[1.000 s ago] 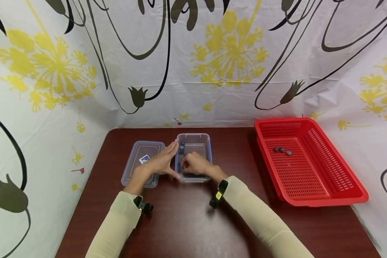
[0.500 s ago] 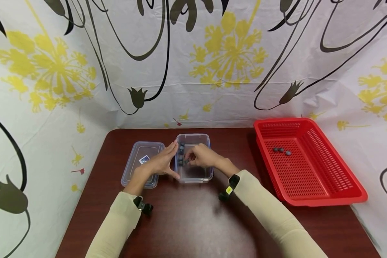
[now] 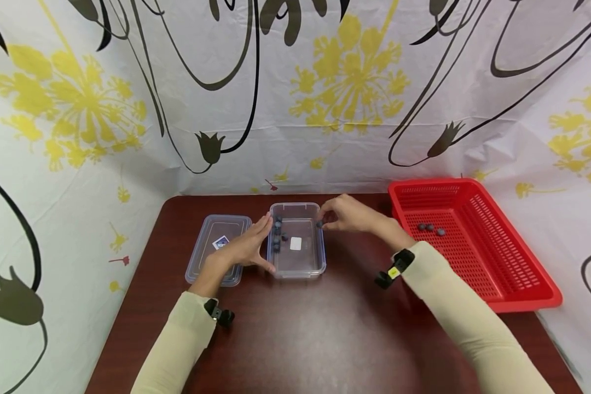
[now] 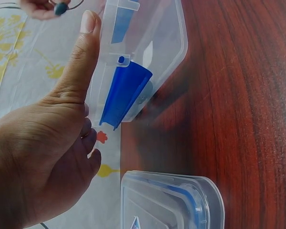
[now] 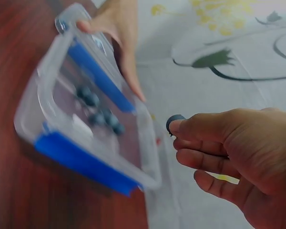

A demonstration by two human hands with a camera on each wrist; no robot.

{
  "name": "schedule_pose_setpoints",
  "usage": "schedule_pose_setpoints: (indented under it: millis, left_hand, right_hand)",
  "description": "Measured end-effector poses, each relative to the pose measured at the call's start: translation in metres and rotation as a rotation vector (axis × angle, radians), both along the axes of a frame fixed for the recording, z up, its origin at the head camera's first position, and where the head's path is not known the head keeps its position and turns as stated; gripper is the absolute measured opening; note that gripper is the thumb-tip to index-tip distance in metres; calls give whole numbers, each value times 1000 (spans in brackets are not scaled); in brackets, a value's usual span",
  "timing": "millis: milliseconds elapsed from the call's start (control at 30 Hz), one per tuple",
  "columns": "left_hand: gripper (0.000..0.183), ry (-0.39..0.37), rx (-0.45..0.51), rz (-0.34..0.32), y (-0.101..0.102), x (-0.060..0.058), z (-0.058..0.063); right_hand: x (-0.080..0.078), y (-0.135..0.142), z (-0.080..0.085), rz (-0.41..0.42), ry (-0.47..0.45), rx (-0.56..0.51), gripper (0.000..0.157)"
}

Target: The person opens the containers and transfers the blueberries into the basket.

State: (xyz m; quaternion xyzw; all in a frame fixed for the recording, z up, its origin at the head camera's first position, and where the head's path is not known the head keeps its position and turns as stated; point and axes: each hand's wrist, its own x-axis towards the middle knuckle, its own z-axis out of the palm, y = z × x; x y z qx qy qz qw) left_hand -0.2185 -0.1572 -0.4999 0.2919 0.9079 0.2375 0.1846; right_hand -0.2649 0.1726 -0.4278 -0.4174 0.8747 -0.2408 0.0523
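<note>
My right hand (image 3: 349, 214) pinches one blueberry (image 5: 174, 123) between thumb and fingertip, above the right rim of a clear plastic container (image 3: 300, 272). Several blueberries (image 3: 277, 239) lie along the container's left inner side. My left hand (image 3: 246, 246) is at that left side, thumb at the near corner and fingers stretched towards the far one. In the left wrist view its thumb points up along the wall, near a blue clip (image 4: 124, 93). Blue clips on two sides of the container show in the right wrist view.
A clear lid (image 3: 202, 260) with a blue and white label lies left of the container, partly under the left forearm. To the right stands a red slotted basket (image 3: 497, 306) with several blueberries (image 3: 430, 227) in it. Patterned cloth (image 3: 349, 169) hangs behind the brown table (image 3: 295, 339).
My right hand has risen out of the container and moved right to its rim, carrying a blueberry. A white square on the container's floor has come into view. My left hand has stayed put.
</note>
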Motion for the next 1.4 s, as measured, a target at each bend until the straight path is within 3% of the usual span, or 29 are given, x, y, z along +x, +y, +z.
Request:
schedule_pose_setpoints:
  millis: [267, 667, 1067, 1233, 1400]
  left_hand:
    - [141, 2, -15, -4, 1, 1, 3]
    - [141, 3, -5, -1, 2, -1, 3]
    - [142, -7, -20, 10, 1, -2, 4]
    - [142, -9, -28, 14, 1, -1, 3]
    - [142, -6, -30, 12, 0, -1, 2]
  right_hand:
    - [-5, 68, 20, -99, 49, 16, 13]
    - [-15, 185, 22, -242, 165, 32, 16]
    - [-15, 267, -27, -381, -61, 168, 11]
    - [-9, 288, -44, -416, -208, 192, 11]
    - [-2, 297, -55, -429, -261, 199, 10]
